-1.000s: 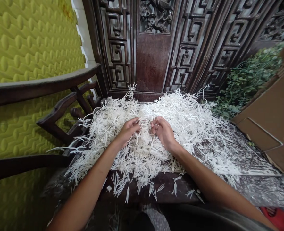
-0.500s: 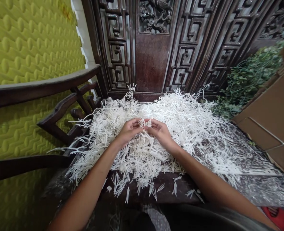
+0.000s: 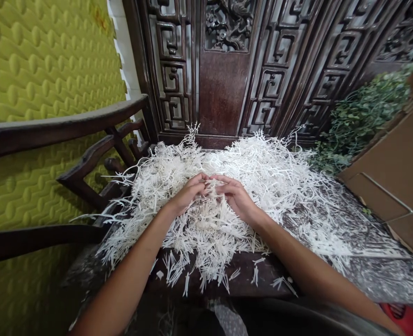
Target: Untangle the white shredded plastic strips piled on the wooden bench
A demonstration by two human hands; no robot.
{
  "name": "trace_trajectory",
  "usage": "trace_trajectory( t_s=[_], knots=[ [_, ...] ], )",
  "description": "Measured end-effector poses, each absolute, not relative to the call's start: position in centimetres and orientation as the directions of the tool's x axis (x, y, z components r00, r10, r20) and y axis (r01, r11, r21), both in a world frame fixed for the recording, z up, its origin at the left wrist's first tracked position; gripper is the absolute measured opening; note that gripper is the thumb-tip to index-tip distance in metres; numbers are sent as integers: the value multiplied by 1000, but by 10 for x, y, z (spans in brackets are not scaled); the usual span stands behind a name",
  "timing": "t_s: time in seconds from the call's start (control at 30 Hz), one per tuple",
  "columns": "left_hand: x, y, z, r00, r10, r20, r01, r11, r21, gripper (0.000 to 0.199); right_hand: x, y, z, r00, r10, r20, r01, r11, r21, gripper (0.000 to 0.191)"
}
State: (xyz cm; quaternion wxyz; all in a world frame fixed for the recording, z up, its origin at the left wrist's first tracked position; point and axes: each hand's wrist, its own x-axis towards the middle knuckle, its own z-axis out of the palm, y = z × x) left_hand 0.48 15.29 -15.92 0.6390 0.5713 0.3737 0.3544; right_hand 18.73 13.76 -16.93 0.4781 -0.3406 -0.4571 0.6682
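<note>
A large pile of white branching plastic sprigs [image 3: 272,172] covers the dark wooden seat. Above its middle, my left hand [image 3: 192,190] is closed, with thumb and fingers pinched on a small white sprig piece [image 3: 211,185]. My right hand [image 3: 232,191] meets it from the other side, its fingertips bent around the same white piece. The fingertips of both hands nearly touch. White sprigs lie beneath both hands, and the exact outline of the held piece blends into them.
A dark wooden armrest [image 3: 66,116] stands at the left before a yellow-green padded surface [image 3: 45,60]. Behind is a carved wooden panel [image 3: 222,93]. Green foliage [image 3: 363,112] and a cardboard box [image 3: 395,172] are at the right. Loose bits lie along the front edge.
The white piece between my hands has changed position and shows less clearly above the fingers. My right fingers have opened out slightly, and the whole view has shifted a little.
</note>
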Motion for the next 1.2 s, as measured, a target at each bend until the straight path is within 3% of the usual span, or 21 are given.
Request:
trace_trajectory(
  t_s=[0.1, 0.23, 0.43, 0.53, 0.73, 1.2],
  knots=[
    [3, 153, -160, 515, 856, -36, -113, 110, 988, 16, 191, 139, -171, -273, 958, -90, -404, -199, -893, 30],
    [6, 152, -158, 514, 858, 12, -69, 28, 997, 9, 192, 141, -173, -230, 973, -27, -357, -110, -928, 27],
    [9, 151, -163, 462, 886, -19, 25, 9, 1000, 45, 188, 140, -175, -251, 965, 75, -327, -12, -945, 25],
    [9, 151, -169, 455, 890, 15, 48, -42, 998, 52, 185, 139, -176, -266, 960, 92, -328, 0, -945, 29],
    [14, 151, -172, 473, 868, 147, 83, -211, 974, 27, 182, 141, -180, -206, 972, 114, -285, 52, -957, 21],
    [12, 155, -178, 430, 898, 93, 177, -184, 967, 33, 186, 141, -175, -274, 951, 145, -98, 123, -988, 34]
  ],
)
